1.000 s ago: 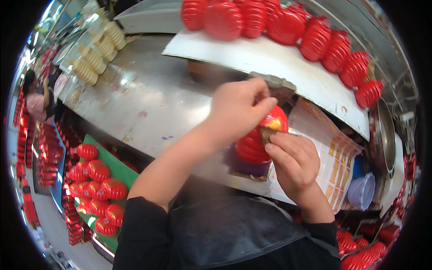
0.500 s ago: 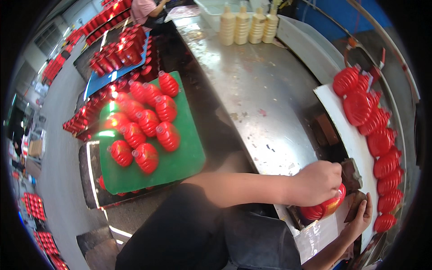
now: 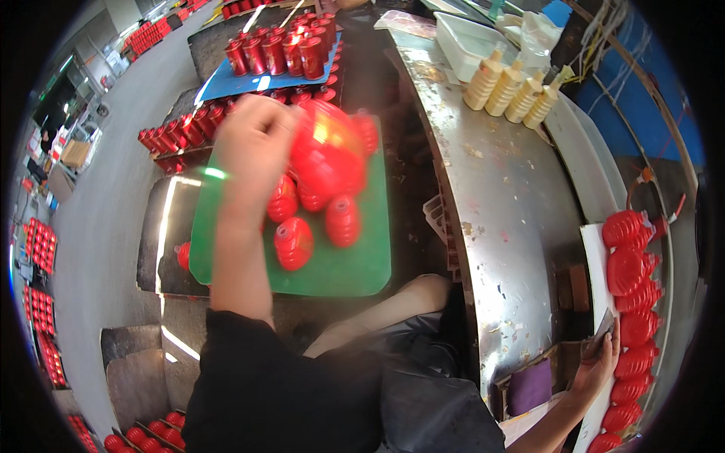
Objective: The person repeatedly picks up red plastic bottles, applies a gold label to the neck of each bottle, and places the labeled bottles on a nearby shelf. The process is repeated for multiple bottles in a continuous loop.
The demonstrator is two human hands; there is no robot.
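My left hand (image 3: 253, 143) is closed on a round, ribbed red plastic piece (image 3: 328, 155), blurred by motion, and holds it above a green tray (image 3: 362, 268). Several similar red pieces (image 3: 294, 241) lie on that tray just below it. At the lower right, my right hand (image 3: 596, 362) stays by the steel bench (image 3: 513, 219) and pinches a small flat grey piece (image 3: 604, 323). That hand sits beside a row of red ribbed pieces (image 3: 630, 272) on a white board.
Cream squeeze bottles (image 3: 513, 90) and a white tub (image 3: 472, 38) stand at the bench's far end. Red cans (image 3: 279, 49) sit on a blue board beyond the tray. A purple pad (image 3: 529, 386) lies near my right hand. More red pieces (image 3: 41, 249) line the floor at left.
My left hand has carried the red piece from the bench by my right hand leftward to above the green tray. The view has swung left with it. My right hand stayed at the bench.
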